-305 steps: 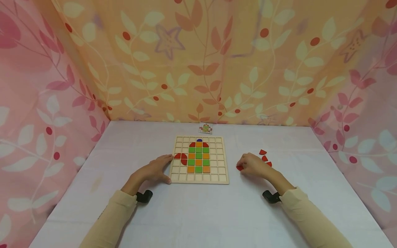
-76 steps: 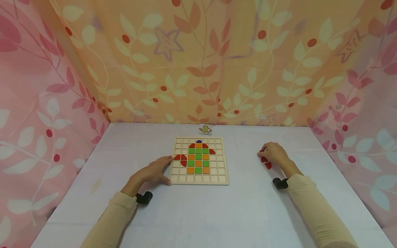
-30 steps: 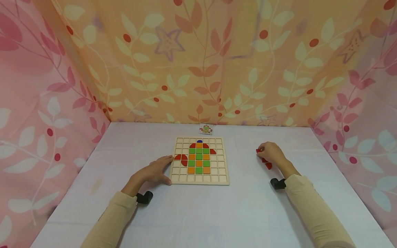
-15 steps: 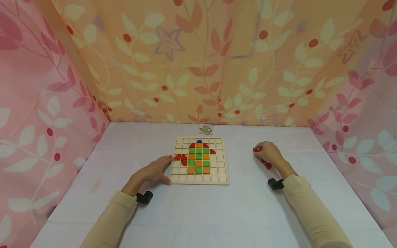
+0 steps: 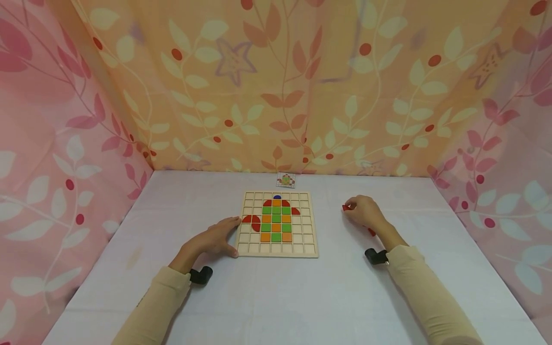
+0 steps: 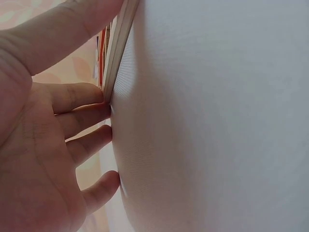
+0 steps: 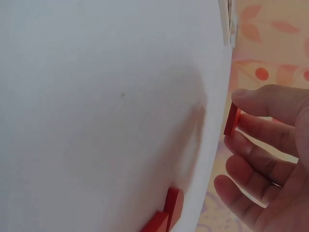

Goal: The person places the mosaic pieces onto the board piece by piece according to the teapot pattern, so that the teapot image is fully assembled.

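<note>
My right hand (image 5: 365,212) pinches a red quarter-circle tile (image 7: 232,119) between thumb and fingertips, raised over the cloth to the right of the board. Two more red tiles (image 7: 175,205) lie on the table below that hand, mostly hidden by it in the head view. A square wooden grid board (image 5: 304,240) holds green and orange square tiles (image 5: 276,218), a blue piece at the top and several red rounded pieces (image 5: 256,223). Along the board's left edge (image 6: 117,58), my left hand (image 5: 213,238) rests with fingers and thumb extended, touching it.
A small picture card (image 5: 286,180) with a coloured pattern lies behind the board. White cloth covers the table (image 5: 276,302). Patterned curtains (image 5: 276,96) stand at the back and both sides.
Since the oldest frame, a red piece has appeared on the board's right side. My right hand has lately drawn a red tile away from the loose ones, leftward. My left hand stays put.
</note>
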Motion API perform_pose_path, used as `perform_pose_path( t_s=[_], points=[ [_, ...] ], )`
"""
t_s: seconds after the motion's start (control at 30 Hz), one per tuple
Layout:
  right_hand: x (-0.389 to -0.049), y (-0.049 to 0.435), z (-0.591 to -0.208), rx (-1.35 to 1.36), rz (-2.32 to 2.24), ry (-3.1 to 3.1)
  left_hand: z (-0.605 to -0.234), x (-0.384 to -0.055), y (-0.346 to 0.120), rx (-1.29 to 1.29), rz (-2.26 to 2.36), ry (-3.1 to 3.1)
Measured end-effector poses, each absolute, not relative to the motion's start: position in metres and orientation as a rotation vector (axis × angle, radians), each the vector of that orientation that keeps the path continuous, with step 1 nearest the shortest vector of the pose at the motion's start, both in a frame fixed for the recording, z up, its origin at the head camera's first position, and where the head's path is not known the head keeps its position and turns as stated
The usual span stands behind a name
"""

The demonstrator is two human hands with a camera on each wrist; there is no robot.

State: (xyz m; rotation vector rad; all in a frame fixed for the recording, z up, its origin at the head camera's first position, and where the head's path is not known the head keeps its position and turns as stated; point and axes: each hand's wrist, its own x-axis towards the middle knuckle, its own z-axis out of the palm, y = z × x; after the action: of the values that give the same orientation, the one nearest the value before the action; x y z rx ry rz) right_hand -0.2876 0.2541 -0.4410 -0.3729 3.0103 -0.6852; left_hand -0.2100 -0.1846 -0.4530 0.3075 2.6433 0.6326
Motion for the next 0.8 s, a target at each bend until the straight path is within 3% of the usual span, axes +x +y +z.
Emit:
perform_pose_path(
  t_s=[0.8],
  points=[
    [-0.281,0.197,-0.437,-0.46,-0.725,2.955,-0.454,-0.209,-0.185,0.308,0.629,2.641]
  ],
)
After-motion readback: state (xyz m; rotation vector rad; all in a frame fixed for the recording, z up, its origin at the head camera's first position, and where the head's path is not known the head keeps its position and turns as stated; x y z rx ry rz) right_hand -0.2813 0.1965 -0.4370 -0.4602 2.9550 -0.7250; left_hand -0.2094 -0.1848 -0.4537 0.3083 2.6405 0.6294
